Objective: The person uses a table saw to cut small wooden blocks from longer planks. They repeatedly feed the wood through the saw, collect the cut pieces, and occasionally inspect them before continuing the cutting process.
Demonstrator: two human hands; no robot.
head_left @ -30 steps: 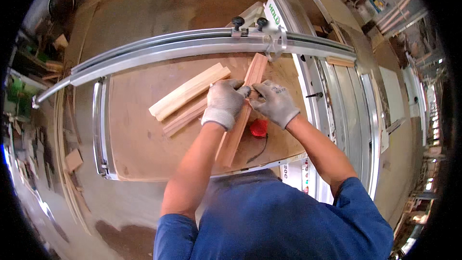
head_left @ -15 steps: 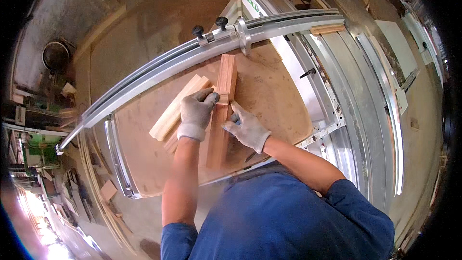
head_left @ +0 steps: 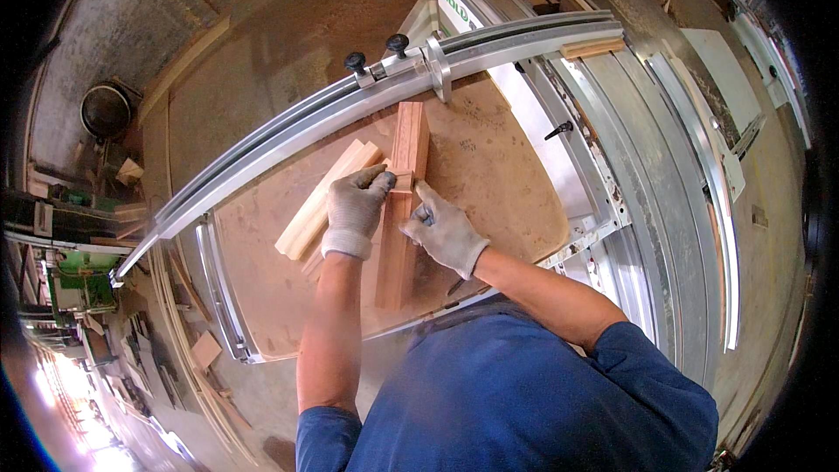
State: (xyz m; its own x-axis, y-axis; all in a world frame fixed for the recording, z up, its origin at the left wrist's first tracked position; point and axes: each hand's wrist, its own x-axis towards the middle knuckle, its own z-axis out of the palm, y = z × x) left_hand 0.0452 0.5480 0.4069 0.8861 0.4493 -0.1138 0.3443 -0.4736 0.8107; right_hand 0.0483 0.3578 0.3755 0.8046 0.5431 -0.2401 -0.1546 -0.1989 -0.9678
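A small light-brown wood block (head_left: 401, 180) lies across a reddish wooden beam (head_left: 408, 136), which continues toward me below the block. My left hand (head_left: 354, 210), in a grey-white work glove, pinches the block's left end. From the right, my gloved right hand (head_left: 447, 234) has its index fingertip against the block's other end; its thumb and remaining fingers are curled in beside the beam. Left of the beam, pale wood strips (head_left: 325, 199) lie slanted on the brown panel tabletop (head_left: 498, 175), partly behind my left hand.
A metal fence (head_left: 288, 153) with two black knobs (head_left: 376, 52) crosses beyond the beam. On the right run the machine's metal rails (head_left: 655, 175), with a black lever (head_left: 558, 131) near them. Long boards (head_left: 188, 332) and offcuts lie on the floor at left.
The view has shifted slightly. Both hands stay at the small wood block on the beam, with barely any movement of their own.
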